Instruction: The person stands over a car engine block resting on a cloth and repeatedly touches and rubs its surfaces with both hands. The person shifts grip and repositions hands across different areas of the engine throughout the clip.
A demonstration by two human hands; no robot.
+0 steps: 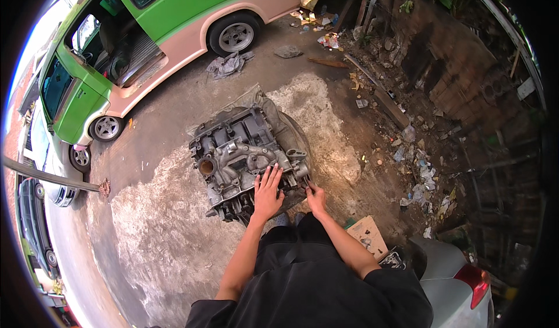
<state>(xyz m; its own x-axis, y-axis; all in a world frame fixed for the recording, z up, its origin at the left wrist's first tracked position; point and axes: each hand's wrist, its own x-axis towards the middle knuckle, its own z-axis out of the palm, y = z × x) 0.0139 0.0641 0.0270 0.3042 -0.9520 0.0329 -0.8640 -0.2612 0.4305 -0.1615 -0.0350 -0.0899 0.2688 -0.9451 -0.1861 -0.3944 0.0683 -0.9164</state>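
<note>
In front of me a grey metal engine block rests on a dark cloth-covered round support. Curved metal pipes run over its top, and a round port with a brownish inside opens at its left. My left hand lies flat on the engine's near side, its fingers stretched out over the metal. At the near right corner, my right hand is closed, fingers bent against the engine's edge. Whatever its fingertips grip there is too small and hidden to make out.
A green and pink van with its side door open stands at the far left. Litter and wooden planks line the right side. Near my right elbow are a piece of cardboard with small parts and a silver car's rear corner.
</note>
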